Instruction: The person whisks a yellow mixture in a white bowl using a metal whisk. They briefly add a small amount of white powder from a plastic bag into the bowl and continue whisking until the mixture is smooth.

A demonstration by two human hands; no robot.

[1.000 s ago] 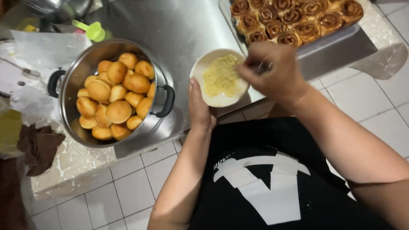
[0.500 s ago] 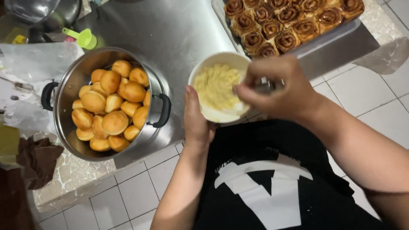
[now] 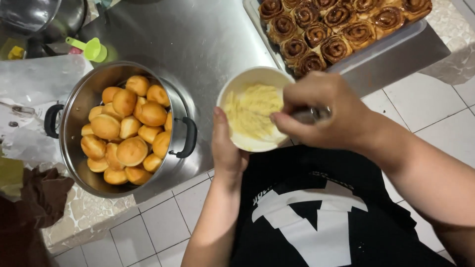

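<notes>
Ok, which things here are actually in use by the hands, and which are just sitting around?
In use:
- white bowl of pale yellow spread, cupped by the left hand
- metal utensil handle, gripped by the right hand over the bowl

Lying about:
- steel pot of golden buns
- tray of cinnamon rolls
- green scoop
- brown cloth

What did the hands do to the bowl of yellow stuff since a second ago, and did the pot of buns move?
The right hand came lower over the white bowl and closer to the body, working a metal utensil in the yellow mixture. The left hand kept holding the bowl and drew it off the counter edge. Nothing was let go. The pot of buns and the tray of rolls stayed put.
</notes>
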